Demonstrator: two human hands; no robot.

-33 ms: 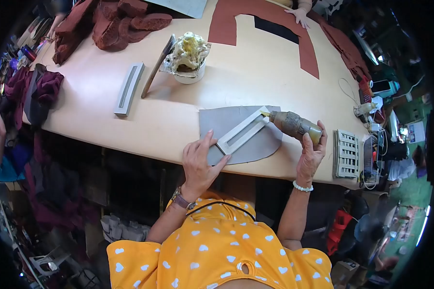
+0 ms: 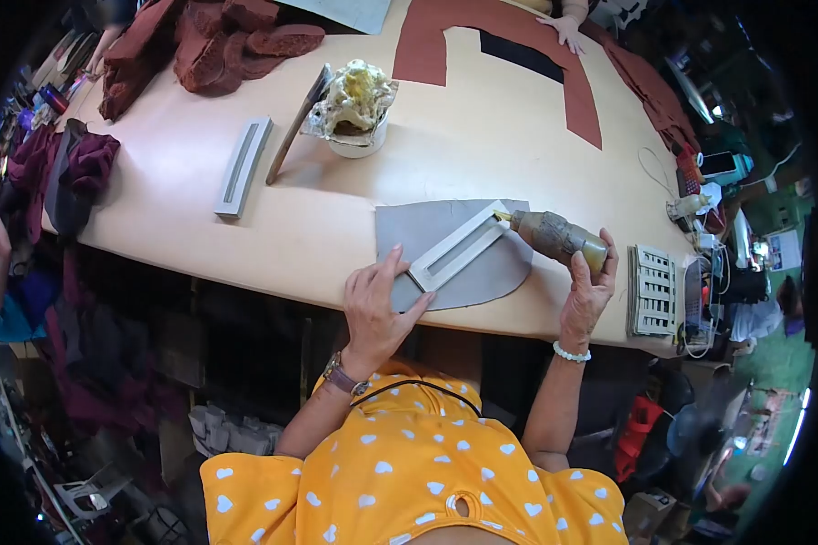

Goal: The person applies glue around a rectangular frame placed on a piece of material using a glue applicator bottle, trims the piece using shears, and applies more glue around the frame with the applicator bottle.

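Observation:
My right hand (image 2: 588,289) is wrapped round the base of a brownish squeeze bottle (image 2: 554,238), its surface stained and tape-bound. The bottle lies tilted, its yellowish nozzle at the far end of a pale grey slotted rectangular frame (image 2: 441,261). At the near end of that frame, my left hand (image 2: 375,295) grips it, thumb on one side and fingers on the other. Under the frame lies a flat grey piece of material (image 2: 509,277) with a curved edge, close to the table's front edge.
A similar slotted frame (image 2: 243,168) lies left, beside a dark stick (image 2: 297,127) and a glue-crusted tub (image 2: 359,141). Reddish-brown cut pieces (image 2: 427,50) are at the back, near another person's hand (image 2: 566,32). Slatted pale pieces (image 2: 653,291) stack at right on the table (image 2: 173,209).

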